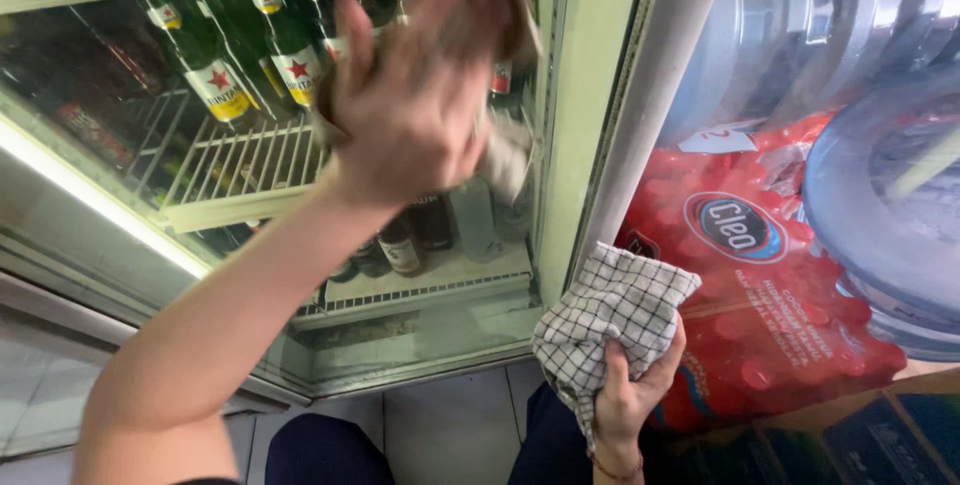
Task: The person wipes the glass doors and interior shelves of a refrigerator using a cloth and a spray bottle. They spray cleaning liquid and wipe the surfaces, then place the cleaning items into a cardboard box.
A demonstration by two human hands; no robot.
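My left hand (405, 115) is raised against the glass door (250, 175) of a drinks fridge and presses a grey-brown rag (500, 35) flat on the glass; hand and rag are blurred. Behind the glass, green bottles (215, 55) with red-star labels stand on a white wire shelf (240, 160), and darker bottles (400, 240) stand on the shelf below. My right hand (630, 395) is low at the right, closed around a bunched white cloth with a dark check pattern (610, 315), held away from the glass.
The fridge's pale door frame (580, 125) runs down the middle. To its right lie a red shrink-wrapped pack of small bottles (780, 315) and large clear water jugs (880, 205). Pale floor tiles (440, 435) and my dark-trousered knees (320, 455) are below.
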